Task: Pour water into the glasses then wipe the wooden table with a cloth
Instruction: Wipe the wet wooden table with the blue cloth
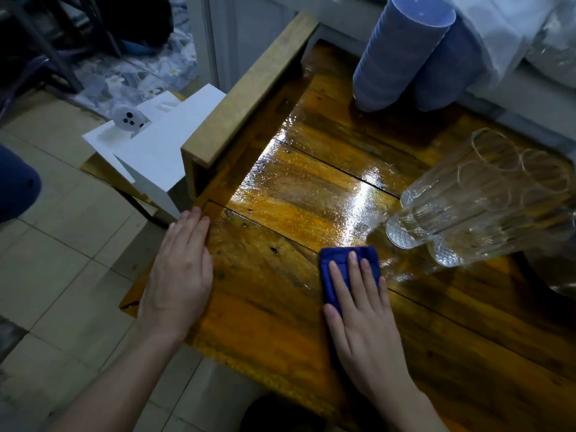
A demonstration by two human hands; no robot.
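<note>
Both hands lie flat on the wooden table (311, 194). At about seven o'clock in the view, the left hand (179, 272) rests with fingers straight and together on the table's left edge, grasping nothing; it looks to be steadying the person. At about five o'clock, the right hand (361, 310) presses palm-down, fingers spread, on a folded blue cloth (346, 260), pinning it to the wood rather than clenching it.

Wiping appears to be the step in hand. A wet, shiny film covers the boards from the centre toward twelve o'clock, while the wood nearest the person looks duller and probably drier. To do it well, I would keep the palm flat, push the cloth in overlapping strokes along the boards toward the sheen, and refold it once soaked.

Just beyond the cloth, at two o'clock from the right hand, stands a cluster of clear glasses (473, 207); how much water they hold I cannot tell. They sit near enough that a wide stroke could knock them. Two blue tumblers (402, 51) stand farther off at one o'clock.
</note>
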